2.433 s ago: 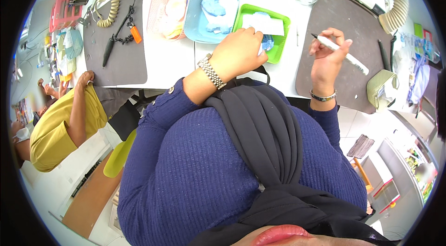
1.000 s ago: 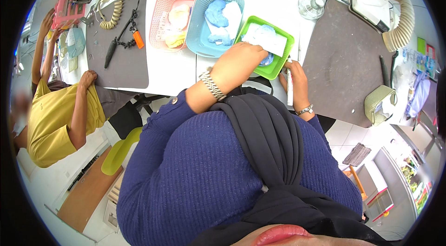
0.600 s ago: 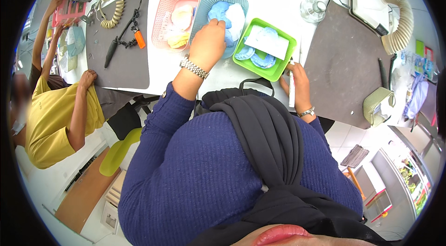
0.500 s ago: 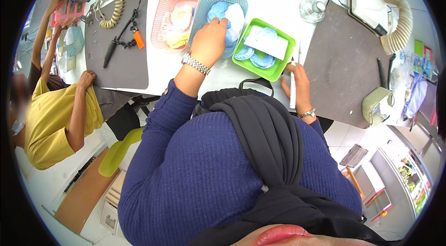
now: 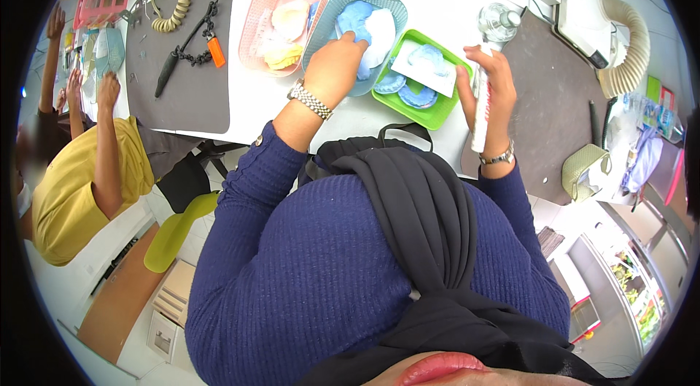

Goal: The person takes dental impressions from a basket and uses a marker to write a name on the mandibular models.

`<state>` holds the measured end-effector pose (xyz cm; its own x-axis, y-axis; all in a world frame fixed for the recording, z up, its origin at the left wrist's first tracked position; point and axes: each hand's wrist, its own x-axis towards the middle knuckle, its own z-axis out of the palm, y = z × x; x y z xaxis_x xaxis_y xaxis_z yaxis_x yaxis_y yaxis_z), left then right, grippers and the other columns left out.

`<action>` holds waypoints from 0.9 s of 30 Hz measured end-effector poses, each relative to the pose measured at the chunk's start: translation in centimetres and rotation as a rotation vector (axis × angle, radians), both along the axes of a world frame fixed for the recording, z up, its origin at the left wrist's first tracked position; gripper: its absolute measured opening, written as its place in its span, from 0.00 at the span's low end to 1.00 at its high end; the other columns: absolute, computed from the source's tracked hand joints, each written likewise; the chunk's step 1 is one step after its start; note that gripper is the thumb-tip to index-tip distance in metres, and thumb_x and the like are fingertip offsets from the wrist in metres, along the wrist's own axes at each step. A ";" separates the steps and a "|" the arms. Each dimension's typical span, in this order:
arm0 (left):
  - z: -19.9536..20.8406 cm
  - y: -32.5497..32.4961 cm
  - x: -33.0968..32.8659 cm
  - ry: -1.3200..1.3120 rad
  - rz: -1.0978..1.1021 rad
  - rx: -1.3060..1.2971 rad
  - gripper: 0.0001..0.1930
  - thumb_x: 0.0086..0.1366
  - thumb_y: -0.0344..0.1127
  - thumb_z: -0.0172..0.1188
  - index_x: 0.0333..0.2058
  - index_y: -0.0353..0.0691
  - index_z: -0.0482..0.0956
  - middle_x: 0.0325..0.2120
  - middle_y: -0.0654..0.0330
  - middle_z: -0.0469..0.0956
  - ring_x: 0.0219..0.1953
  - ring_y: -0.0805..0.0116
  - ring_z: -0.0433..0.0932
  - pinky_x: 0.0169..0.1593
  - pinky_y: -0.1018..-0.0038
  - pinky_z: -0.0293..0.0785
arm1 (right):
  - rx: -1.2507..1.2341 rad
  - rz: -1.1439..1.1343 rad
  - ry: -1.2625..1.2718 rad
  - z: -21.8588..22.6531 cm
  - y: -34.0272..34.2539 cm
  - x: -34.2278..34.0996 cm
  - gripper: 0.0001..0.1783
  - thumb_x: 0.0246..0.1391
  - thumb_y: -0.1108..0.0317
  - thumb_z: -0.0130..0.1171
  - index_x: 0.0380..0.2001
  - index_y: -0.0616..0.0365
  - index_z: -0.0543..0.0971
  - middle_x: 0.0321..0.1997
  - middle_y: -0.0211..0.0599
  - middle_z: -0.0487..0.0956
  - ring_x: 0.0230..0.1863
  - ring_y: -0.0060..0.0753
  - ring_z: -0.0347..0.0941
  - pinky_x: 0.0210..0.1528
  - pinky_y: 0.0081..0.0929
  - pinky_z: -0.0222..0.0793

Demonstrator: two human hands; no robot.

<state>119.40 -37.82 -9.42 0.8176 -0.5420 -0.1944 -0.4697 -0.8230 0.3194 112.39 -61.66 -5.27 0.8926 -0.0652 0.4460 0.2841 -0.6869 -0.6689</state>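
My left hand (image 5: pixel 334 69) reaches over the grey-blue basket (image 5: pixel 332 21), its fingers closed at the blue and white lumps inside. What they grip, if anything, is hidden behind them. In my right hand (image 5: pixel 500 91) a white marker pen (image 5: pixel 480 112) stands nearly upright, held between thumb and fingers just right of the green tray (image 5: pixel 435 118). A white card (image 5: pixel 437 83) lies across that tray with a pale blue piece (image 5: pixel 426 59) on it. Below the card are curved blue pieces (image 5: pixel 418 98) with ridged edges, like dental casts.
Left stands a pink basket (image 5: pixel 251 29) with pale and yellow lumps. A clear bottle (image 5: pixel 496 20) is just beyond my right hand. Dark mats (image 5: pixel 539 102) flank the middle. A ribbed hose (image 5: pixel 633 43) curves at far right; a person in a yellow shirt (image 5: pixel 95 182) sits at left.
My right hand has lifted and moved right with the marker pen, away from the green tray's edge. My left hand stays at the grey-blue basket. The neighbour's hand has risen.
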 end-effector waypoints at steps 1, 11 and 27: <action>-0.1 0.0 0.0 0.017 0.009 -0.005 0.12 0.54 0.27 0.54 0.39 0.40 0.76 0.35 0.51 0.75 0.36 0.52 0.77 0.36 0.61 0.76 | 0.004 0.021 0.013 0.1 0.7 1.0 0.13 0.45 0.75 0.62 0.37 0.56 0.75 0.38 0.42 0.76 0.40 0.44 0.73 0.42 0.32 0.69; 5.5 2.5 -0.4 0.118 0.200 -0.434 0.19 0.49 0.24 0.60 0.43 0.36 0.73 0.36 0.51 0.77 0.39 0.61 0.78 0.41 0.71 0.75 | -0.031 0.368 0.136 0.2 7.3 8.0 0.14 0.47 0.77 0.52 0.39 0.51 0.72 0.37 0.40 0.72 0.34 0.49 0.73 0.35 0.37 0.71; 5.1 10.5 -5.3 0.776 0.752 -1.735 0.23 0.60 0.35 0.57 0.53 0.35 0.67 0.47 0.53 0.75 0.48 0.65 0.76 0.48 0.67 0.78 | -0.567 0.198 0.338 -4.3 14.3 8.7 0.18 0.40 0.82 0.56 0.36 0.59 0.65 0.39 0.50 0.66 0.31 0.49 0.76 0.25 0.35 0.76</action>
<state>114.12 -27.35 -4.27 0.9394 -0.1690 -0.2983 0.3398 0.5749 0.7443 121.06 -47.31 -9.55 0.9598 0.2745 0.0580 0.2792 -0.9137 -0.2953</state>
